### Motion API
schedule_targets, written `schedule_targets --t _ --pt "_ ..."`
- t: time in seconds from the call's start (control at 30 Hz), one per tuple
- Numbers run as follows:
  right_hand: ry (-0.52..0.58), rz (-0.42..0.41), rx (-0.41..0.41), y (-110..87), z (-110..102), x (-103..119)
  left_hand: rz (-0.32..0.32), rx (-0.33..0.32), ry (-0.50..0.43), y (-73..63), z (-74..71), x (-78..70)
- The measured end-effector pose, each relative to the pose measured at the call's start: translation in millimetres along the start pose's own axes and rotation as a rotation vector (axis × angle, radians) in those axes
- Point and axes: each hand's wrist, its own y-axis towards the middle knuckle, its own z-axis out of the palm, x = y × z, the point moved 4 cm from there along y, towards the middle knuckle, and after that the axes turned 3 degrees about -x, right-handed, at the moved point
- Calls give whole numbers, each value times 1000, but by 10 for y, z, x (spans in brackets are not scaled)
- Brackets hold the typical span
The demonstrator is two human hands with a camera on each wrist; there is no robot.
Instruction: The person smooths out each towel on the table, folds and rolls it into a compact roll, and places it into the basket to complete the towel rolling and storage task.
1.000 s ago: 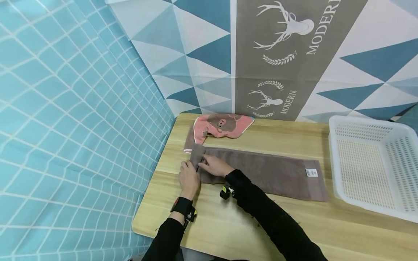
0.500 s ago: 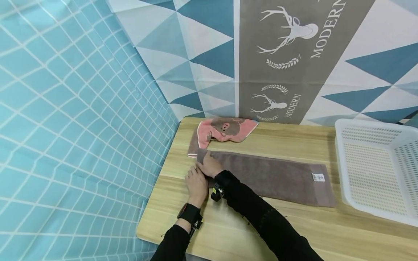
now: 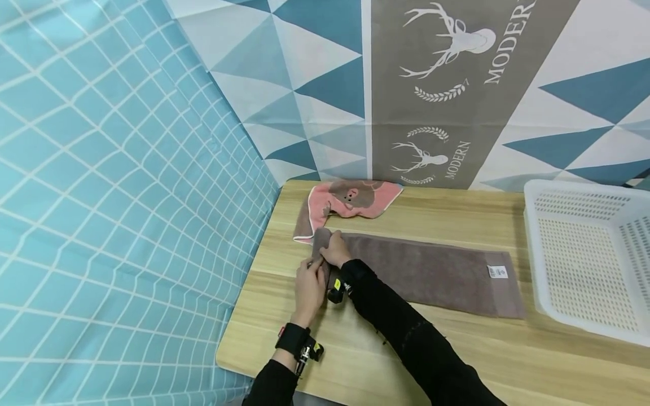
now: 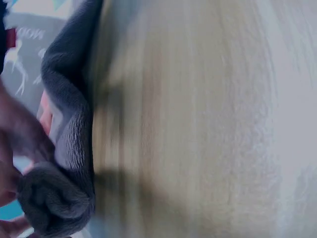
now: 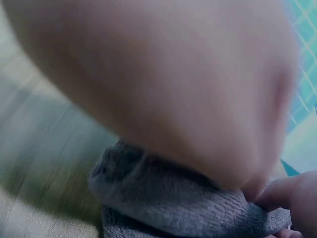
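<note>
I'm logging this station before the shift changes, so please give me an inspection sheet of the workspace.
Surface: pale wooden table, grain visible.
Job's things: grey-brown towel, laid out lengthwise, rolled at its left end, flat toward the right, where a white tag shows.
Clutter: pink cloth with an animal figure, behind the towel's rolled end, contact unclear; white perforated basket, to the towel's right.
Grippers: bare hands; left hand and right hand both grip the rolled end.
Cables: nothing seen.
Surroundings: blue grid-patterned sheet at left; backdrop behind the table with triangles, deer heads and "MODERN".
</note>
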Motion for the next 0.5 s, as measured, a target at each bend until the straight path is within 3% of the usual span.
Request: schedule_targets --t 0.13,0.2,0.27,0.37,0.5 --pt "138 17 37 -58 -78 -16 -203 54 -207 10 -3 160" --pt "231 31 54 -38 -83 -51 -262 97 -257 -1 18 205" --pt "322 54 67 -16 -89 -92 -276 132 -275 -13 49 222" --pt "390 70 71 -16 -114 -125 -236 113 -279 -29 84 222" --pt "268 19 47 -46 -174 -132 -195 43 -231 -29 77 229"
